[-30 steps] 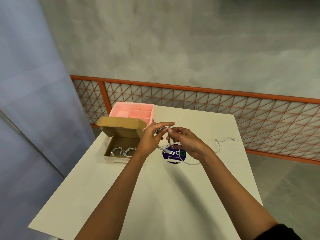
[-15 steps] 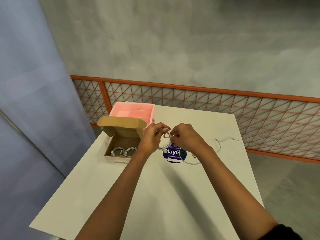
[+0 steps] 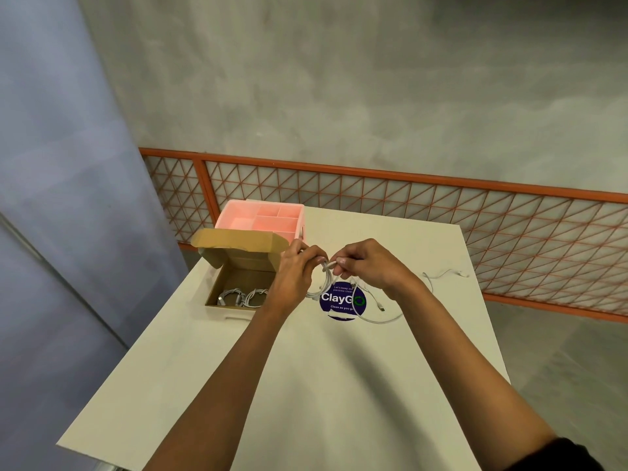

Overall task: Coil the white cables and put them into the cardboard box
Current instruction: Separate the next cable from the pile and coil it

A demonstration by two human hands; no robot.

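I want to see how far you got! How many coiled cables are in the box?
2: the left coil and the right coil, side by side in the cardboard box. The left hand may hide more.

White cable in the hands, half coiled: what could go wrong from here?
1. The coil is only pinched between the fingertips of the left hand and right hand; a slip could let it spring open.
2. The loose tail loops across the table, so it may snag or knot as it is wound in.
3. The cardboard box already holds coiled cables; dropping this one in loosely could tangle them.
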